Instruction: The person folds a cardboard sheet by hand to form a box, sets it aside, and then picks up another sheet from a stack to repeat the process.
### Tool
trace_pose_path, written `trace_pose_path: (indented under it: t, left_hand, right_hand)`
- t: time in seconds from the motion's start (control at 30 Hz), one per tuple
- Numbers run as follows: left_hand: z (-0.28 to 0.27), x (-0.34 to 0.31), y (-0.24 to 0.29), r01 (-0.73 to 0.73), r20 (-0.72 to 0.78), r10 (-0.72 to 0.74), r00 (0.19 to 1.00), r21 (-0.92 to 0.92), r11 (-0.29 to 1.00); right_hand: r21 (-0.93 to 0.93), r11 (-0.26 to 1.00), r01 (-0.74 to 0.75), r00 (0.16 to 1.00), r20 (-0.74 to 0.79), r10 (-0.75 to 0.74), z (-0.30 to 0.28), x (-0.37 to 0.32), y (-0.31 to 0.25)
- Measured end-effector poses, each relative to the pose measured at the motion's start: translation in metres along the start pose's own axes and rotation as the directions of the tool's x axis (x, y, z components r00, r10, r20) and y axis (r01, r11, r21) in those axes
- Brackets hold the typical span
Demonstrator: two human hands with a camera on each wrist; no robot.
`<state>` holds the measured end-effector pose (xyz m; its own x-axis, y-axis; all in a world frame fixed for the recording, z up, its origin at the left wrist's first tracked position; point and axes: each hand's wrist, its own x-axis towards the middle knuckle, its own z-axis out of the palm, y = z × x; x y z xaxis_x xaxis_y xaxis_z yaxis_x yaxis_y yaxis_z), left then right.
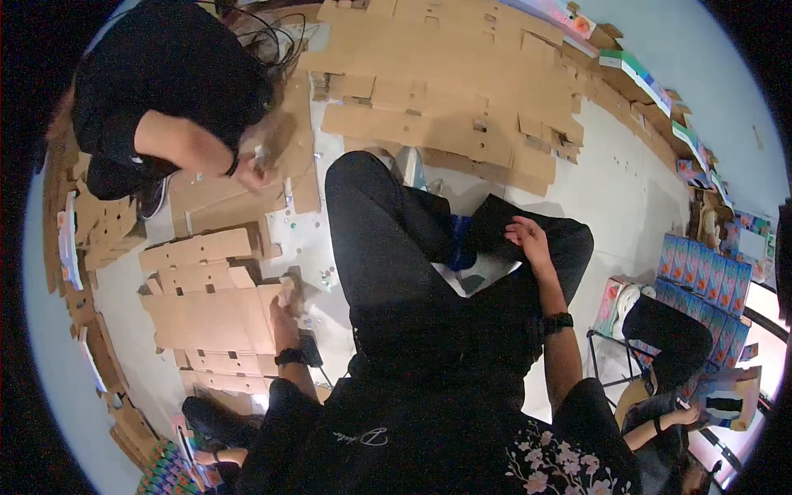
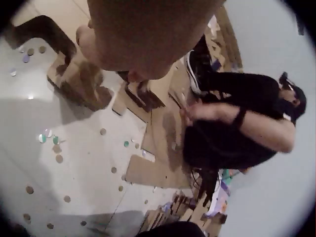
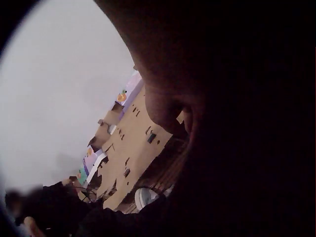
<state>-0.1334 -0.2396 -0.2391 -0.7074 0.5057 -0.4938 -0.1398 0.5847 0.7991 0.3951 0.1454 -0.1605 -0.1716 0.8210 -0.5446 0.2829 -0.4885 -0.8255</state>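
In the head view my left hand [image 1: 285,324] is low beside a stack of flattened cardboard [image 1: 210,318], close to a crumpled brown piece [image 1: 290,290]. The left wrist view shows this hand [image 2: 143,37] from behind, with the crumpled piece [image 2: 84,84] just past the thumb; whether the fingers grip it is hidden. My right hand [image 1: 530,242] hangs over my bent leg, fingers loosely extended and holding nothing. Its shape is dark in the right wrist view [image 3: 170,106].
Another person [image 1: 177,82] crouches at the upper left, an arm reaching down. Large flattened cardboard [image 1: 429,74] covers the floor ahead. Small discs [image 2: 67,199] are scattered on the pale floor. Boxes [image 1: 701,268], a black-framed stool [image 1: 610,381] and more people are at the right.
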Motion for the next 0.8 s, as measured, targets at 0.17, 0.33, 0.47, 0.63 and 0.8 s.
trace_pose_path:
  t: [0.17, 0.33, 0.47, 0.63, 0.8]
  left_hand:
    - [0.028, 0.009, -0.024, 0.362, 0.081, -0.407, 0.91, -0.633, 0.684]
    - [0.018, 0.048, -0.053, 0.415, 0.128, -0.529, 0.839, -0.78, 0.468]
    - [-0.006, 0.076, -0.103, 0.412, 0.2, -0.418, 0.886, -0.752, 0.515]
    - [0.007, 0.061, -0.042, 0.314, 0.13, -0.399, 0.907, -0.843, 0.437]
    - [-0.023, 0.092, -0.061, 0.303, 0.178, -0.44, 0.88, -0.925, 0.23]
  right_hand:
    - [-0.029, 0.999, -0.017, 1.0, -0.021, 0.017, 0.003, -0.003, -0.002]
    - [-0.036, 0.999, -0.018, 1.0, -0.022, 0.018, 0.007, -0.003, 0.0]
    - [-0.016, 1.0, -0.001, 0.999, -0.038, 0.0, 0.008, -0.004, 0.002]
    - [-0.012, 1.0, 0.028, 0.999, -0.041, -0.028, 0.008, 0.001, 0.012]
    - [-0.067, 0.997, 0.046, 0.999, -0.026, -0.048, 0.012, -0.001, 0.004]
